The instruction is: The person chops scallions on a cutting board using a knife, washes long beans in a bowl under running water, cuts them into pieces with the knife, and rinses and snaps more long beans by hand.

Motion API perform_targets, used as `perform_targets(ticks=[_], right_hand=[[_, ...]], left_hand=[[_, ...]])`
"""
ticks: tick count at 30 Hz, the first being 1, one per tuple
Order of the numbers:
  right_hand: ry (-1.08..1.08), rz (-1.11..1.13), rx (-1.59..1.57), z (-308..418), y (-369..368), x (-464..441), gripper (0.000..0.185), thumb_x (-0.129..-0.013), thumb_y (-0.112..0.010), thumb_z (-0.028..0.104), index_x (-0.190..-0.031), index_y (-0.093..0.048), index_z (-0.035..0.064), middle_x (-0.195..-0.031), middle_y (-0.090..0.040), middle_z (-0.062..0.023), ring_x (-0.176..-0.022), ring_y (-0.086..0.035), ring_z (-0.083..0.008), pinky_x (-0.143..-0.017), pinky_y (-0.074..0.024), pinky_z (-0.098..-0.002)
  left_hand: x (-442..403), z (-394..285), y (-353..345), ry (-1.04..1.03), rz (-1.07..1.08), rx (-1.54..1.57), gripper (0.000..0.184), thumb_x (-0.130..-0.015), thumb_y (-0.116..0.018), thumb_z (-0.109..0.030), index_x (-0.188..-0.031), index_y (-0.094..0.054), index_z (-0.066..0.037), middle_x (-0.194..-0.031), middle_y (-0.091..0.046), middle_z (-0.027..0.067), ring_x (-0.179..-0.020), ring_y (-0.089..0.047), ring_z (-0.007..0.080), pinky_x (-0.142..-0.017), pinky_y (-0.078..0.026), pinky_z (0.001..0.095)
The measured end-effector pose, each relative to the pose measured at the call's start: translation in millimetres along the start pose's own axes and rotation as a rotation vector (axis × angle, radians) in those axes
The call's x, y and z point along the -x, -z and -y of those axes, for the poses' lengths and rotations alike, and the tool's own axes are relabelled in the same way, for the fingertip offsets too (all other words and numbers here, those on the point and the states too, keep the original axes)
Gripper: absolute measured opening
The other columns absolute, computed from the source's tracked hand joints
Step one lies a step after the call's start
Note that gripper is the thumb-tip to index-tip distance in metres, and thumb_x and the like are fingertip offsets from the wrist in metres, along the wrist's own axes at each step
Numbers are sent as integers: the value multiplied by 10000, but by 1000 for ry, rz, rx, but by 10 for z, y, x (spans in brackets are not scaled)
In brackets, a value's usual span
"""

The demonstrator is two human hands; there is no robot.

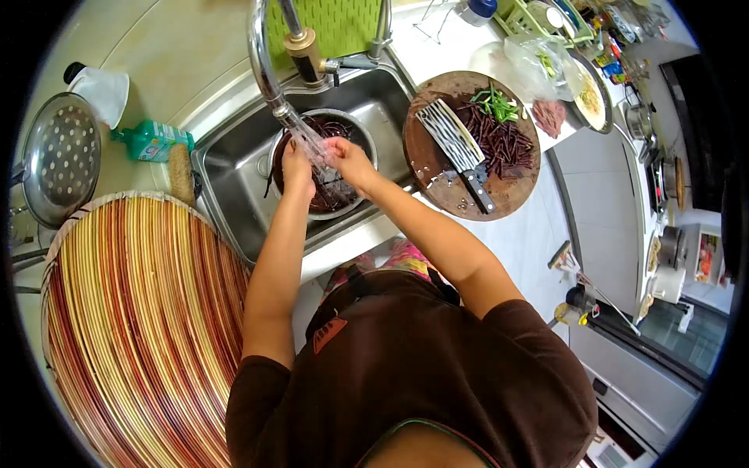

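Left hand (297, 171) and right hand (350, 161) are half-curled, grip indiscernible; forceful water (310, 142) from the faucet (272, 93) could splash beyond the bowl (367, 142).

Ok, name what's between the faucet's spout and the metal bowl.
In the head view, a stream of water falls between the spout and the metal bowl, passing between the left hand and the right hand.
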State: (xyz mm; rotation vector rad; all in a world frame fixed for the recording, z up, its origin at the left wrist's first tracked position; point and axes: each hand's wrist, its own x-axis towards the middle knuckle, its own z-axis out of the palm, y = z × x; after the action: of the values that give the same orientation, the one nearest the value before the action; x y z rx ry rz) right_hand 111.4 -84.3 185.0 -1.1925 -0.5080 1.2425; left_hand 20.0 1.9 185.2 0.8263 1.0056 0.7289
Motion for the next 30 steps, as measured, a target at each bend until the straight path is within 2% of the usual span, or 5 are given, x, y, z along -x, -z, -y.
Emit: perform_targets(ticks=[14,17,24,27,30], right_hand=[[53,73,762,-354,397,216,120,-823,-648,19,-861,-535,21,-772,-594,-33,-715,-545,-110,-658,-462,-294],[114,147,1051,-419,413,252,206,-782,-686,128,-920,-571,27,-777,-629,-153,-731,-620,-298,-705,-486,-363],[285,-11,301,30,126,159,459,-887,-558,150,-1311,-449,10,-1206,-570,-163,-1106,-558,-242,-950,-420,-330],[230,75,279,392,-59,84,417,-988,-443,197,-1361,-401,15,-1306,-502,-92,-1197,-467,-179,-1012,-357,-295],[237,34,335,365,-97,8,396,-976,-435,218,-1291,-448,-22,-1189,-575,-183,-1125,-544,-269,-980,-385,-336]], left_hand=[[237,-199,-205,-182,229,-175,260,-964,-537,-287,-985,-554,-28,-722,-488,-1,-659,-450,98,-623,-374,255],[211,-146,-233,-233,254,-139,297,-957,-549,-324,-972,-549,-27,-709,-477,-10,-651,-439,93,-605,-364,250],[244,-302,-229,-213,333,-306,311,-928,-604,-308,-1044,-552,-24,-802,-555,10,-729,-507,100,-640,-413,258],[284,-331,-368,-391,241,-354,302,-912,-622,-256,-1088,-569,-17,-959,-608,13,-955,-566,172,-914,-401,295],[195,-366,-385,-510,206,-410,289,-899,-639,-265,-1047,-623,-17,-945,-622,11,-947,-570,169,-910,-404,297]])
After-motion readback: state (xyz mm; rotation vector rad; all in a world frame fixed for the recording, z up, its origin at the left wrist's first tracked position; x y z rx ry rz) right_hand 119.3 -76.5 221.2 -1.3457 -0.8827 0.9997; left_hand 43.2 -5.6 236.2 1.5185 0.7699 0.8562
